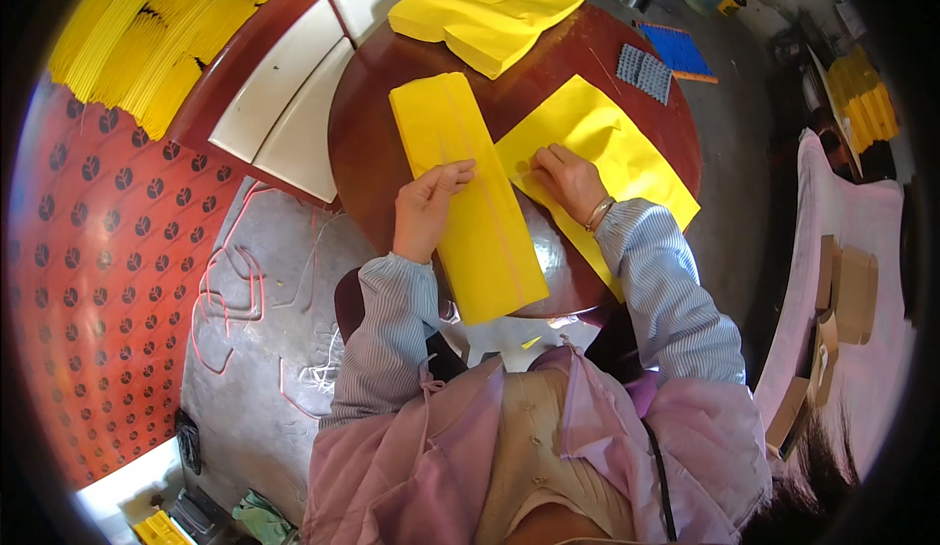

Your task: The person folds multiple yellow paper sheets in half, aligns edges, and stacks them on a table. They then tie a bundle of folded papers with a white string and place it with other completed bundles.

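Observation:
A long folded yellow sheet (478, 222) with a faint pink line along it lies over the round table, its near end reaching past the table's edge. My left hand (431, 207) is above its left side, fingers curled and tips pressed together; what they pinch, if anything, is too small to make out. To the right, a wider, creased yellow sheet (627, 143) lies at a slant. The fingers of my right hand (570, 185) are bent and closed at that sheet's left edge. Their tips are partly hidden.
The round red-brown table (367, 153) bears a yellow stack (490, 6) at its far side. A grey knobbed pad (644, 73) sits at the right rim, near a blue mat (681, 52). White drawers (284, 104) stand left, yellow bundles (166, 31) above them. Cardboard pieces (854, 295) lie far right.

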The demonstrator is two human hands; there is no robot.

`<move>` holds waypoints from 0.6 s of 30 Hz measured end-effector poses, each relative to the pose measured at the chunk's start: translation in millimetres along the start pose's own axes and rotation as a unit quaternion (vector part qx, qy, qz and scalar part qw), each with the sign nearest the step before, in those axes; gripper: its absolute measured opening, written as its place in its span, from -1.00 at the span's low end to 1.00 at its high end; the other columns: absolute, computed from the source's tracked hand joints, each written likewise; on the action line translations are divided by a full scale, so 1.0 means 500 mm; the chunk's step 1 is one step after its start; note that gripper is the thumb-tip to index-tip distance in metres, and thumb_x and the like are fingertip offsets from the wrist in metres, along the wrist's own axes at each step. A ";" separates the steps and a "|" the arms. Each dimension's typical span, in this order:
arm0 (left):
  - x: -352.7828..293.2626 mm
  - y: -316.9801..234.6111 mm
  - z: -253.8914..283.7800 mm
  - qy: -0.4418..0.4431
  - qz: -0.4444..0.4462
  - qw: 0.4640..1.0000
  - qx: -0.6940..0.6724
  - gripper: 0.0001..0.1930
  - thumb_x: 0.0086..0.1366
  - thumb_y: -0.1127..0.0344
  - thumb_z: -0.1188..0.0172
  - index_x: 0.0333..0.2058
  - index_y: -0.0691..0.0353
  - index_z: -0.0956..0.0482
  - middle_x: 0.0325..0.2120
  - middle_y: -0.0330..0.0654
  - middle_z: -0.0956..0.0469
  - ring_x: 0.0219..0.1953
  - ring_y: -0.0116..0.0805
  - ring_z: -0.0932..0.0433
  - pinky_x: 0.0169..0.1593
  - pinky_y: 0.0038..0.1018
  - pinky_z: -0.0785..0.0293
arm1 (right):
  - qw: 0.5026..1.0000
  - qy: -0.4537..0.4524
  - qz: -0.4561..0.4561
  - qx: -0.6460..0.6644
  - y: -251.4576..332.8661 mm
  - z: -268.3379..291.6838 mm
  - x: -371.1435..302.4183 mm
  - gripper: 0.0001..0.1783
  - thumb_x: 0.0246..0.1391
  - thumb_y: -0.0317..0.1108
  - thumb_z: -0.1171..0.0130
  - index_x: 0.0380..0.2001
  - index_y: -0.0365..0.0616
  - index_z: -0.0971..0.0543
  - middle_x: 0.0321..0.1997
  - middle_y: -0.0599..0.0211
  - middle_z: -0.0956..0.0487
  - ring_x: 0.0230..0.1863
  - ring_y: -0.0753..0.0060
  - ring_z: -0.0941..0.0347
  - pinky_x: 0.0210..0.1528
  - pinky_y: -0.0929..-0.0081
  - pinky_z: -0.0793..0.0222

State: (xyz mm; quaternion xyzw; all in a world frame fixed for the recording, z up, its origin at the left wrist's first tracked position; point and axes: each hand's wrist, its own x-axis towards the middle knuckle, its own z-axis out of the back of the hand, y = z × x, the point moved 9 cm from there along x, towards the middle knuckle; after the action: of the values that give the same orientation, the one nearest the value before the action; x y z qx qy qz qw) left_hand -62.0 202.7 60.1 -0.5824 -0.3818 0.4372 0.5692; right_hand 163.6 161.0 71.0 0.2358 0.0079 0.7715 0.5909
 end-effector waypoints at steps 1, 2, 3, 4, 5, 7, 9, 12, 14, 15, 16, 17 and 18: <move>0.000 0.000 0.002 -0.002 -0.006 1.000 -0.004 -0.64 0.61 0.19 -0.09 0.04 0.35 -0.73 -0.02 -0.10 -0.75 0.00 -0.31 -0.71 0.18 -0.43 -0.59 | 0.999 0.017 -0.019 0.025 -0.011 -0.002 -0.003 -0.86 0.16 -0.33 -0.35 -0.25 -0.06 -0.59 -0.26 0.25 -0.60 -0.18 0.06 -0.60 -0.16 0.23 -0.54; 0.000 -0.006 0.002 -0.003 -0.028 1.000 -0.011 -0.64 0.61 0.19 -0.09 0.04 0.36 -0.72 -0.02 -0.09 -0.75 -0.01 -0.31 -0.71 0.17 -0.43 -0.59 | 0.997 0.040 -0.044 0.051 -0.022 -0.006 -0.004 -0.86 0.19 -0.32 -0.33 -0.24 -0.06 -0.59 -0.26 0.24 -0.60 -0.22 0.04 -0.62 -0.20 0.23 -0.56; 0.000 -0.002 0.003 -0.004 -0.022 1.000 -0.017 -0.64 0.61 0.19 -0.09 0.04 0.37 -0.72 -0.02 -0.09 -0.75 -0.02 -0.31 -0.71 0.16 -0.44 -0.60 | 0.998 0.029 -0.036 0.044 -0.022 0.005 -0.004 -0.89 0.25 -0.29 -0.29 -0.23 -0.04 -0.61 -0.28 0.24 -0.62 -0.30 0.04 -0.62 -0.25 0.20 -0.58; 0.000 -0.004 0.003 -0.004 -0.031 0.999 -0.027 -0.64 0.61 0.19 -0.09 0.04 0.38 -0.72 -0.02 -0.08 -0.75 -0.02 -0.31 -0.71 0.16 -0.45 -0.60 | 0.997 0.029 -0.036 0.061 -0.023 0.013 -0.003 -0.89 0.24 -0.29 -0.30 -0.25 -0.04 -0.62 -0.29 0.24 -0.62 -0.29 0.04 -0.63 -0.25 0.21 -0.58; 0.001 -0.007 0.004 -0.004 -0.045 0.998 -0.038 -0.63 0.61 0.19 -0.10 0.05 0.39 -0.71 -0.02 -0.08 -0.75 -0.02 -0.32 -0.71 0.16 -0.46 -0.60 | 0.995 0.038 -0.044 0.076 -0.026 0.022 -0.005 -0.90 0.23 -0.29 -0.31 -0.27 -0.05 -0.63 -0.30 0.25 -0.63 -0.29 0.04 -0.63 -0.25 0.22 -0.58; 0.003 0.001 0.004 -0.001 -0.030 0.998 -0.055 -0.62 0.62 0.22 -0.07 0.07 0.44 -0.68 0.02 -0.03 -0.71 0.04 -0.29 -0.69 0.21 -0.44 -0.58 | 0.993 0.038 -0.059 0.091 -0.021 0.049 -0.011 -0.90 0.21 -0.30 -0.32 -0.31 -0.06 -0.64 -0.33 0.25 -0.64 -0.30 0.04 -0.63 -0.26 0.23 -0.58; 0.005 0.005 0.003 0.004 -0.026 0.997 -0.067 -0.62 0.63 0.23 -0.05 0.08 0.47 -0.66 0.03 -0.01 -0.70 0.06 -0.28 -0.68 0.24 -0.43 -0.57 | 0.993 0.015 -0.070 0.095 -0.005 0.084 -0.018 -0.90 0.19 -0.31 -0.34 -0.36 -0.07 -0.65 -0.37 0.24 -0.64 -0.32 0.05 -0.64 -0.26 0.23 -0.57; 0.004 -0.001 0.003 0.005 -0.050 0.998 -0.047 -0.63 0.62 0.24 -0.07 0.08 0.46 -0.67 -0.01 -0.03 -0.72 0.02 -0.31 -0.69 0.19 -0.46 -0.58 | 0.996 0.004 -0.068 0.056 0.029 0.132 -0.012 -0.91 0.10 -0.39 -0.42 -0.36 -0.13 -0.68 -0.38 0.24 -0.66 -0.35 0.16 -0.67 -0.28 0.33 -0.59; 0.003 -0.015 0.001 0.004 -0.085 0.996 -0.006 -0.63 0.60 0.22 -0.09 0.07 0.43 -0.69 -0.08 -0.06 -0.75 -0.05 -0.35 -0.71 0.11 -0.49 -0.60 | 0.998 0.003 -0.037 0.045 0.059 0.159 0.013 -0.91 0.10 -0.41 -0.41 -0.35 -0.14 -0.68 -0.37 0.24 -0.66 -0.35 0.14 -0.66 -0.28 0.33 -0.58; 0.003 -0.011 0.000 0.004 -0.072 0.997 0.005 -0.64 0.61 0.24 -0.08 0.06 0.45 -0.69 -0.08 -0.06 -0.74 -0.05 -0.35 -0.71 0.14 -0.48 -0.60 | 0.999 0.010 -0.029 0.045 0.072 0.167 0.028 -0.91 0.10 -0.42 -0.40 -0.34 -0.15 -0.68 -0.36 0.22 -0.66 -0.34 0.13 -0.66 -0.28 0.33 -0.56; 0.004 -0.009 -0.001 0.006 -0.064 0.998 0.004 -0.64 0.62 0.25 -0.07 0.06 0.47 -0.68 -0.09 -0.06 -0.73 -0.04 -0.35 -0.70 0.17 -0.47 -0.59 | 0.996 0.003 -0.007 0.085 0.090 0.178 0.047 -0.91 0.10 -0.42 -0.40 -0.33 -0.16 -0.68 -0.36 0.20 -0.65 -0.34 0.11 -0.66 -0.28 0.31 -0.55; 0.006 -0.013 -0.003 0.012 -0.074 0.997 -0.004 -0.64 0.62 0.26 -0.06 0.05 0.49 -0.68 -0.09 -0.06 -0.73 -0.04 -0.34 -0.70 0.20 -0.46 -0.58 | 0.993 0.007 0.012 0.114 0.109 0.186 0.064 -0.92 0.09 -0.41 -0.37 -0.36 -0.14 -0.67 -0.36 0.19 -0.65 -0.32 0.06 -0.65 -0.27 0.25 -0.55; 0.008 -0.008 -0.002 0.013 -0.059 0.998 0.012 -0.64 0.62 0.27 -0.07 0.04 0.48 -0.68 -0.13 -0.09 -0.73 -0.07 -0.37 -0.69 0.15 -0.48 -0.59 | 0.990 0.012 0.028 0.138 0.127 0.189 0.084 -0.93 0.07 -0.40 -0.34 -0.39 -0.12 -0.65 -0.35 0.18 -0.65 -0.30 0.01 -0.64 -0.26 0.19 -0.54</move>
State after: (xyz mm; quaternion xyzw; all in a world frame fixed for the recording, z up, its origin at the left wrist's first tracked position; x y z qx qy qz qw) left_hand -59.5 206.1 63.7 -0.5579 -0.4029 0.3998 0.6055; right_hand 133.2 155.2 188.1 0.3061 0.1146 0.7819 0.5309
